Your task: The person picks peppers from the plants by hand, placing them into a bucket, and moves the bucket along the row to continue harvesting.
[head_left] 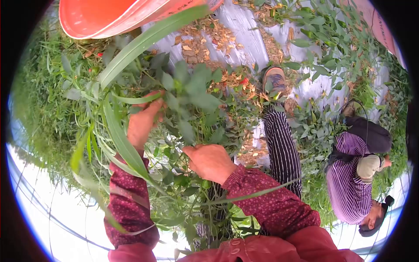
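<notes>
My left hand (148, 114) reaches into a leafy pepper plant (192, 94), its fingers curled among the leaves. A long grass blade (120, 135) crosses in front of that arm, and whatever the fingers hold is hidden. Lower and to the right, my right hand (211, 162) is closed, thumb and forefinger pinched at a thin plant stem (178, 147). A small green pepper (206, 184) hangs just below this hand. Leaves near both hands are partly blurred.
An orange-red bucket (144, 19) stands at the upper left. Silvery ground sheet (238, 26) with dry leaves runs between plant rows. My striped trouser leg (283, 148) and shoe (275, 81) are right of the plant. Another person (353, 174) bends at the far right.
</notes>
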Tool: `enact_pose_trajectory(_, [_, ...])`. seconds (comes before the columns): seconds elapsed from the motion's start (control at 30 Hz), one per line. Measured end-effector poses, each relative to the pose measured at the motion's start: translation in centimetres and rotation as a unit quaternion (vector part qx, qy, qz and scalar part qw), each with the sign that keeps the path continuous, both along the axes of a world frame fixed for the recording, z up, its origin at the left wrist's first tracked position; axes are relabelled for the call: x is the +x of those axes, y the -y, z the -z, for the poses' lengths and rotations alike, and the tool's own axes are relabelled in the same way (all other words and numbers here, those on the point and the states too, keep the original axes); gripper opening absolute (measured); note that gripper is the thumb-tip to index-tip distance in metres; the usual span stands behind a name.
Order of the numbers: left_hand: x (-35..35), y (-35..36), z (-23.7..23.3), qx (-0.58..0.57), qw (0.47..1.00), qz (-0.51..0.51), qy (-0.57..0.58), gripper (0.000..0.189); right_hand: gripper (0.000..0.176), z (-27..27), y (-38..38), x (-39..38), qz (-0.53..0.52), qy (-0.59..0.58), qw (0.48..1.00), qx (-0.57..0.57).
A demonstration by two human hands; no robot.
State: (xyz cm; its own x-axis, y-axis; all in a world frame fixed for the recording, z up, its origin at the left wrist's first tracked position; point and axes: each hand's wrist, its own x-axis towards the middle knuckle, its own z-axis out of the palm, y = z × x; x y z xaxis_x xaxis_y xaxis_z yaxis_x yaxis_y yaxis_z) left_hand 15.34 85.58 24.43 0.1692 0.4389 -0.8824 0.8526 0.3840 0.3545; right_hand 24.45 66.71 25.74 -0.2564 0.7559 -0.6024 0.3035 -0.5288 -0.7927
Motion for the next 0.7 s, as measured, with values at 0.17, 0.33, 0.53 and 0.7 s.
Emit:
enact_pose_trajectory(0.17, [-2.2,2.0,-0.6,0.022,0.999,0.029,-0.018,0.034,0.033,0.4,0.8,-0.7,0.109,0.0,0.99,0.091])
enact_pose_trajectory(0.33, [-2.7,5.8,1.7,0.061,0.959,0.251,-0.116,0.045,0.027,0.0,0.3,-0.9,0.131,0.032,0.981,0.141])
enact_pose_trajectory(0.53, [-3.9,7.2,7.5,0.179,0.972,0.112,-0.105,0.049,0.03,-0.1,-1.1,-0.6,-0.017,0.027,0.999,0.043])
enact_pose_trajectory(0.7, [-2.5,6.3,6.1,0.095,0.982,-0.152,-0.064,0.036,0.028,-0.5,-1.0,-0.9,0.114,-0.085,0.987,-0.079])
